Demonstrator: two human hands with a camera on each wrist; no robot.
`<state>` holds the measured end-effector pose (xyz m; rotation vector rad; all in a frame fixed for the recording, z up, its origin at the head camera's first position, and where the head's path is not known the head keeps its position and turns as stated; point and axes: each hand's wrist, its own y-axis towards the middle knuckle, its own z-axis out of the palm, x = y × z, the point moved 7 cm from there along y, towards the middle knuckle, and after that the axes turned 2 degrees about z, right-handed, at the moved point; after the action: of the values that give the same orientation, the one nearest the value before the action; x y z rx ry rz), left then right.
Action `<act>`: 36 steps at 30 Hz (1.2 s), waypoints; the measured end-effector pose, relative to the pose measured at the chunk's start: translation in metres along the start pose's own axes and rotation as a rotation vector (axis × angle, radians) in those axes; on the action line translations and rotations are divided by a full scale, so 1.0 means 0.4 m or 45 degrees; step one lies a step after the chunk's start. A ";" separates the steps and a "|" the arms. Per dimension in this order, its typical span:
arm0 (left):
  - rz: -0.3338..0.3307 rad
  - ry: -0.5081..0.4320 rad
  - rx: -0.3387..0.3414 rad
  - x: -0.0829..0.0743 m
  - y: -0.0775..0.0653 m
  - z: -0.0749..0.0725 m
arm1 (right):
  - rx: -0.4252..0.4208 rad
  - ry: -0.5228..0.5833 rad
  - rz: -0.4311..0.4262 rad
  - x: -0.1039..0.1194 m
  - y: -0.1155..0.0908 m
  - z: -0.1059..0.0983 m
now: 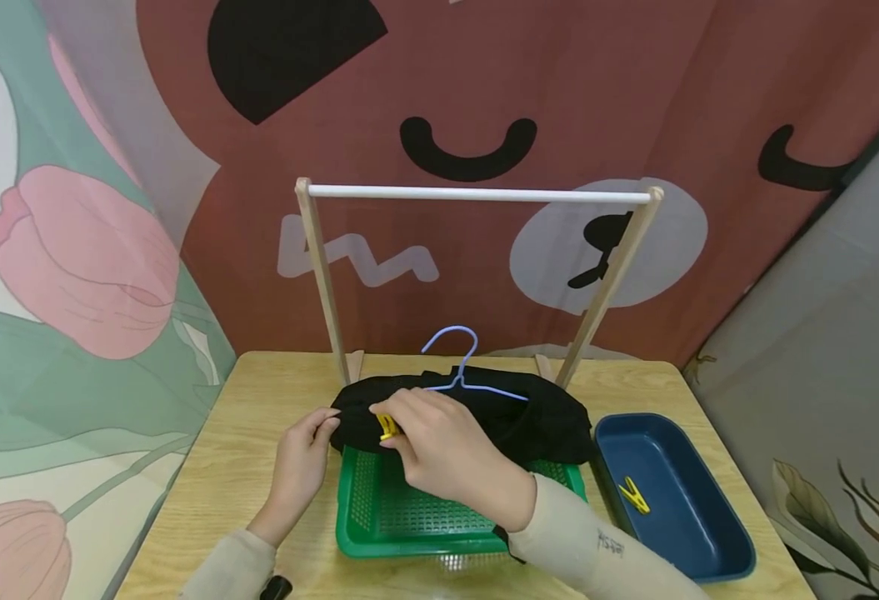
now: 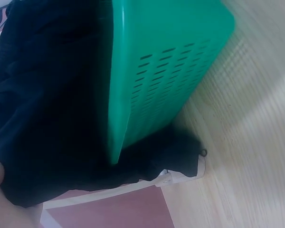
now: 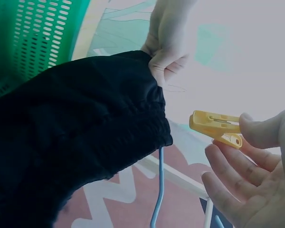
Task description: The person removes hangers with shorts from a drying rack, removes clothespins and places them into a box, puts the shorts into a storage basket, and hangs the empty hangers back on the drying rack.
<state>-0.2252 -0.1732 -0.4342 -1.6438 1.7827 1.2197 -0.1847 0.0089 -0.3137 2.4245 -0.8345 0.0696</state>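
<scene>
A black garment (image 1: 544, 421) with a gathered, elastic-looking band (image 3: 133, 130) lies bunched over the back of a green basket (image 1: 409, 551). My left hand (image 1: 300, 458) pinches the garment's left end between thumb and fingers; only part of that hand (image 2: 12, 209) enters the left wrist view. Between thumb and fingers, my right hand (image 1: 450, 454) holds a yellow clothespin (image 3: 213, 124). In the right wrist view the clothespin is apart from the band. A light-blue hanger (image 1: 463, 358) lies against the garment with its hook upward; the cloth hides part of it.
Behind the garment stands a wooden rack with a white crossbar (image 1: 476, 194). To the right, a dark blue tray (image 1: 709, 500) holds another yellow clothespin (image 1: 634, 495). Everything stands on a light wooden table (image 1: 259, 400), with a patterned curtain behind.
</scene>
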 end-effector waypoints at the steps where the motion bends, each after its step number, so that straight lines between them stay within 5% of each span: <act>1: -0.008 -0.007 0.003 0.000 0.000 0.000 | -0.002 0.001 0.003 -0.002 -0.007 -0.002; 16: -0.152 -0.111 0.031 0.016 -0.003 -0.004 | 0.070 -0.032 0.067 -0.054 -0.118 -0.014; 36: -0.190 -0.157 0.067 0.014 -0.002 -0.007 | 0.004 -0.123 -0.013 -0.151 -0.300 -0.045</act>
<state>-0.2249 -0.1786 -0.4376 -1.6043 1.5754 1.1703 -0.1612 0.1292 -0.3720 2.4507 -0.8651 -0.0500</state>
